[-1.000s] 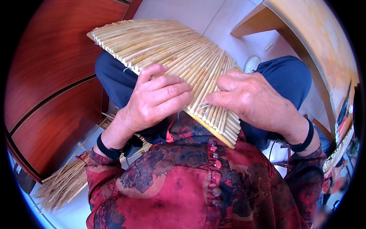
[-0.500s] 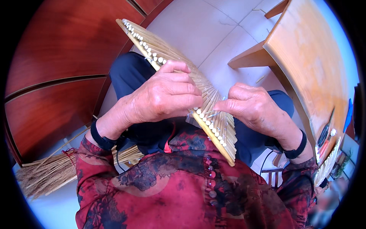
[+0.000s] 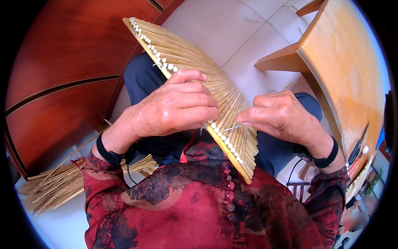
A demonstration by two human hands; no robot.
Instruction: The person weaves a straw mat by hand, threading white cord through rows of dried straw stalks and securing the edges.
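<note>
A fan-like panel of pale plant stalks [image 3: 195,56] lies slantwise over my lap, the white cut ends lined up along a flat wooden strip [image 3: 226,151]. My left hand [image 3: 176,108] is closed over the strip edge at mid-length, fingers curled on the stalk ends and hiding part of them. Just to the right, above the stalks, my right hand [image 3: 275,114] pinches thumb to forefinger on a thin pale thread [image 3: 233,128]. That thread runs back to the stalk ends beside my left fingers. Whether a needle is in the pinch cannot be seen.
A tied bundle of brushy stalks [image 3: 54,184] lies at the lower left, near a red-brown cabinet [image 3: 62,54]. At the right stands a wooden table [image 3: 336,62] with black-handled scissors [image 3: 355,152] on it. Stalk scraps lie on the tiled floor [image 3: 211,25].
The panel has tilted, so more of its stalk face shows. My right hand has shifted slightly right and still pinches the thread; my left hand keeps its grip.
</note>
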